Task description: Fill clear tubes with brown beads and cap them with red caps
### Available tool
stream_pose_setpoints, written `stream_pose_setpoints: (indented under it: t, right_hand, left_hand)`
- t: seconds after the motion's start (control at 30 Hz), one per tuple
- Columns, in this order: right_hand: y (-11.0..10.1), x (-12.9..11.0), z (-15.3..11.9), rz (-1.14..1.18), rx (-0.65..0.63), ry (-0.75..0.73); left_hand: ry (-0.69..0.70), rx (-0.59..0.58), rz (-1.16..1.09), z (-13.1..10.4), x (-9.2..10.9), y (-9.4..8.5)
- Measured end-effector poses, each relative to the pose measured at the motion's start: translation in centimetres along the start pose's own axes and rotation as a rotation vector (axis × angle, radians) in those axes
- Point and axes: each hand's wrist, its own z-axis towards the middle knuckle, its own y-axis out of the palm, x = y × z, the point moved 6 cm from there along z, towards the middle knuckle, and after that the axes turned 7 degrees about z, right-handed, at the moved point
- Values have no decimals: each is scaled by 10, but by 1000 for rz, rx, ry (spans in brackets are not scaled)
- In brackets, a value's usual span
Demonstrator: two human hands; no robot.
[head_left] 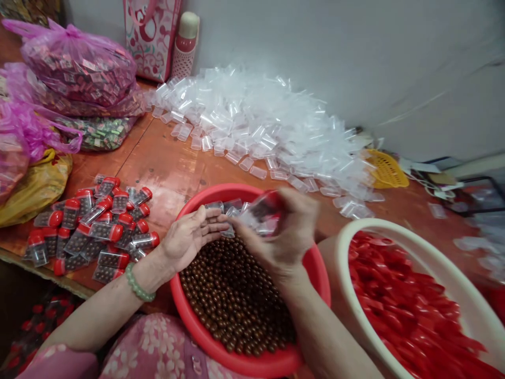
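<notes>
Over a red basin of shiny brown balls, my left hand is open, palm up, fingers stretched toward the right. A green bead bracelet circles its wrist. My right hand, smeared by motion, grips a small transparent container with dark balls inside. Red shows at the container's upper end; whether that is a fitted cap I cannot tell. Several transparent containers lie at the basin's far side, near my left fingertips, partly hidden by my hands.
Filled, red-capped containers are heaped at left. A large pile of transparent containers lies along the wall. A cream tub of red caps stands at right. Tied plastic bags, a flask and a yellow basket stand farther back.
</notes>
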Motion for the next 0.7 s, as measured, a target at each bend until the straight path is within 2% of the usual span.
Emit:
stream_pose_setpoints:
  t: [0.07,0.1,0.17,0.3,0.33,0.7]
  right_hand:
    - [3,-12,0,-83,12,-182]
    - [3,-15,1,-115,65,-190]
    - [7,-19,3,-130,60,-189]
    - [28,-25,1,-65,-175,-227]
    - [30,-25,0,-54,-197,-222]
    - [41,-30,-5,84,-274,-178]
  left_hand:
    - [47,71,-4,1,2,-2]
    - [56,90,-2,1,2,-3]
    - [70,99,10,2,2,-2]
    - [91,37,51,4,2,4]
    - [90,19,56,4,3,6]
    - [21,34,59,7,3,11]
